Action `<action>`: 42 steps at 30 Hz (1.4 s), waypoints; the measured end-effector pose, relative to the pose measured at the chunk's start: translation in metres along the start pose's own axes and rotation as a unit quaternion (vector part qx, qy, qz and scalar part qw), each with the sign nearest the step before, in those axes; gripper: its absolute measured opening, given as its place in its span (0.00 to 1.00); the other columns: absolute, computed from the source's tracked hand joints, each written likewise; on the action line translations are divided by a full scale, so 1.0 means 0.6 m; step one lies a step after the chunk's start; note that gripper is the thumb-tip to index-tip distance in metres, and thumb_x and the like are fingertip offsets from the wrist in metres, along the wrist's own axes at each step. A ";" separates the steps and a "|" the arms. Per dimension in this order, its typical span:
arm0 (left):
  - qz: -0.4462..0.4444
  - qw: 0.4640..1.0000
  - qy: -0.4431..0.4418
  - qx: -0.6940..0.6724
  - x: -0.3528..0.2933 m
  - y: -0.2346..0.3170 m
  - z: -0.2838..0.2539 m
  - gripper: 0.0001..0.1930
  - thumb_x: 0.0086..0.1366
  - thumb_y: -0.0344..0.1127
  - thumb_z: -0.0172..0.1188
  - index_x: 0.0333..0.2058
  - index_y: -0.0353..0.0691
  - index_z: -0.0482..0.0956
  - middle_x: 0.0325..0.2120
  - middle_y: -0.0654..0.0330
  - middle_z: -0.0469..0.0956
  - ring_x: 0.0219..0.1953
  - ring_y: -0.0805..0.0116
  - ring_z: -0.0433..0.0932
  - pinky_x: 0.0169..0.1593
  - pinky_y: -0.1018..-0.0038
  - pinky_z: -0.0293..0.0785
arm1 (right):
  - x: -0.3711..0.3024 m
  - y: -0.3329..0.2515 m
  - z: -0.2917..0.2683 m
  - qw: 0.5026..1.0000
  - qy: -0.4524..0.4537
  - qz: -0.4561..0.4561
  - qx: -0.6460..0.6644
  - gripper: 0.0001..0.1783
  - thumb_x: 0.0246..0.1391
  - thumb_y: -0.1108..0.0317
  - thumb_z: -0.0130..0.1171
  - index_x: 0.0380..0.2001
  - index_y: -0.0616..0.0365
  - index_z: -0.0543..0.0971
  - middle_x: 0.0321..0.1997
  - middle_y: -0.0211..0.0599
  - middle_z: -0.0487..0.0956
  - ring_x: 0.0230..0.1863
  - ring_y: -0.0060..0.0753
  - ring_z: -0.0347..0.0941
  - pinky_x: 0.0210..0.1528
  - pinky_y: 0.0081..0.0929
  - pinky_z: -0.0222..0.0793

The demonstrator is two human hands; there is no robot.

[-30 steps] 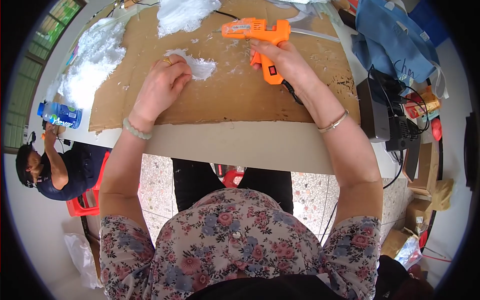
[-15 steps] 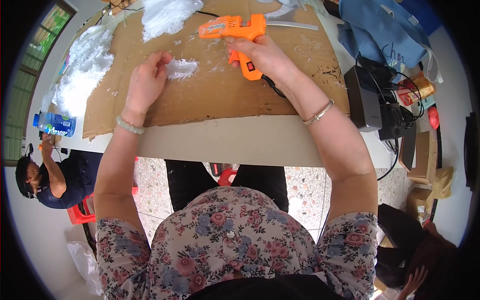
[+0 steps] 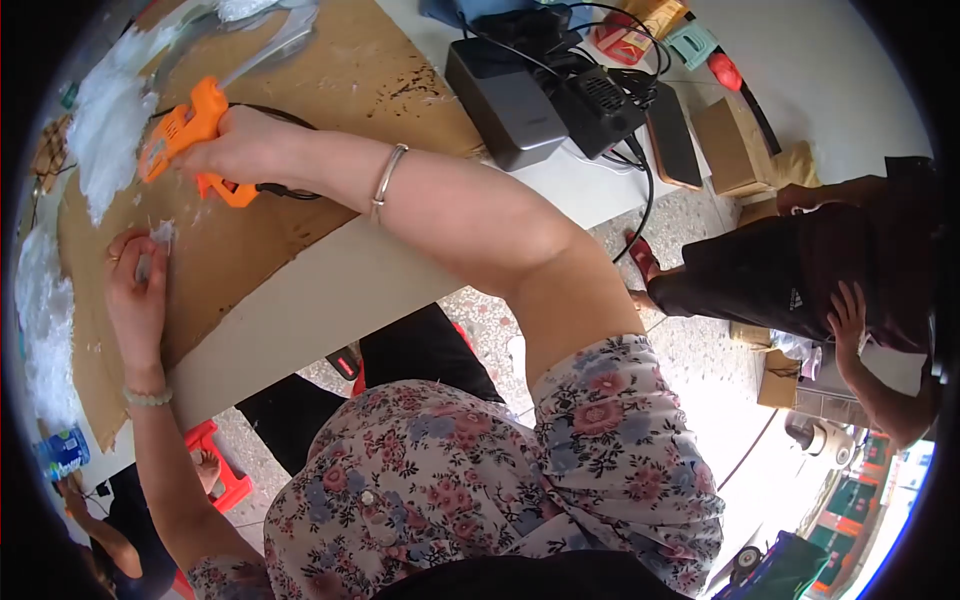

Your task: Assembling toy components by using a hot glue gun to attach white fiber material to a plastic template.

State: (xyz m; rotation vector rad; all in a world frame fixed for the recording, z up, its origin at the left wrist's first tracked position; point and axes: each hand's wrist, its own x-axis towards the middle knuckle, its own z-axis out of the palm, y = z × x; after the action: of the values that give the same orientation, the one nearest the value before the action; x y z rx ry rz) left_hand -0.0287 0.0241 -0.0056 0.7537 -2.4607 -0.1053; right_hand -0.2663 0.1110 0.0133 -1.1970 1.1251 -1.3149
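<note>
My right hand [image 3: 240,145] is wrapped round an orange hot glue gun [image 3: 207,103], its nozzle end toward the left. A translucent glue stick [image 3: 262,52] sticks out of the back of the gun, and a dark cord trails from its handle. Below the gun, my left hand [image 3: 136,290] rests over the cardboard [image 3: 350,65] with curled fingers. Between its thumb and fingers is a small white fringed piece [image 3: 163,234], partly hidden by the hand. The glue gun's tip is apart from this piece.
Heaps of white fluffy fibre [image 3: 110,130] lie along the cardboard's left side. A blue-labelled bottle [image 3: 64,452] stands at the far left. Dark boxes [image 3: 505,105] with tangled cables and a phone-like slab [image 3: 672,135] are on the right. A person in dark clothes [image 3: 780,265] is at the right.
The view has swung to the right, so the table and both hands appear farther left and tilted. The glue gun stays in my right hand; more of the person at the right shows.
</note>
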 end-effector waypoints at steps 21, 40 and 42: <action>-0.261 0.946 0.069 -0.179 0.000 -0.033 -0.015 0.08 0.60 0.31 0.52 0.35 0.38 0.78 0.29 0.56 0.78 0.28 0.63 0.75 0.35 0.71 0.71 | -0.008 -0.019 0.011 0.999 0.006 0.034 -0.003 0.14 0.57 0.60 0.53 0.38 0.61 0.74 0.30 0.31 0.76 0.29 0.22 0.72 0.35 0.21 0.69; -0.240 0.966 0.027 -0.089 0.019 0.008 -0.015 0.05 0.51 0.32 0.62 0.29 0.42 0.79 0.26 0.60 0.77 0.35 0.58 0.74 0.41 0.66 0.72 | -0.005 -0.016 0.010 0.999 0.002 0.035 0.001 0.14 0.57 0.59 0.54 0.35 0.59 0.75 0.30 0.30 0.75 0.29 0.22 0.72 0.35 0.21 0.69; -0.240 0.966 0.029 -0.087 0.017 0.007 -0.015 0.06 0.51 0.30 0.62 0.30 0.42 0.79 0.28 0.61 0.77 0.37 0.58 0.74 0.43 0.66 0.71 | -0.007 -0.017 0.010 0.999 0.005 0.039 -0.005 0.14 0.57 0.59 0.54 0.35 0.59 0.75 0.30 0.30 0.75 0.29 0.22 0.72 0.35 0.21 0.69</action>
State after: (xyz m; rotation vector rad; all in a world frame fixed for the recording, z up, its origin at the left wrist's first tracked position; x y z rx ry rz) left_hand -0.0330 0.0229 0.0082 1.2368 -2.1320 -0.4666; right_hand -0.2609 0.1156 0.0239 -1.1448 1.1745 -1.2585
